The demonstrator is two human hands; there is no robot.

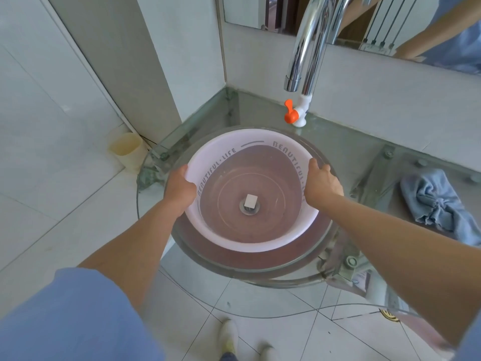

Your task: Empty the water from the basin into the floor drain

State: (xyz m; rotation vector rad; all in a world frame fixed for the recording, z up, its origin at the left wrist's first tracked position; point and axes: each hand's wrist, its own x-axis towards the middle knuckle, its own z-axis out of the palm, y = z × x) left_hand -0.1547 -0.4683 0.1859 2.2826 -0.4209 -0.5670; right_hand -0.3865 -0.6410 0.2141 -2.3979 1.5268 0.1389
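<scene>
Left hand (179, 190) clamps the rim at nine o'clock of the round, smooth pink plastic basin (250, 239) — printed "BEAUTIFUL·LIFE" — seated in the clear glass sink (299, 278); right hand (321, 183) grips at three o'clock.

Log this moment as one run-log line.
phase: grasp | left hand: gripping pink basin rim | right hand: gripping opposite rim | basin: sitting in glass sink | floor drain: lower right | pour: not started

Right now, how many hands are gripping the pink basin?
2: left hand on the pink basin left rim, right hand on its right rim.
</scene>
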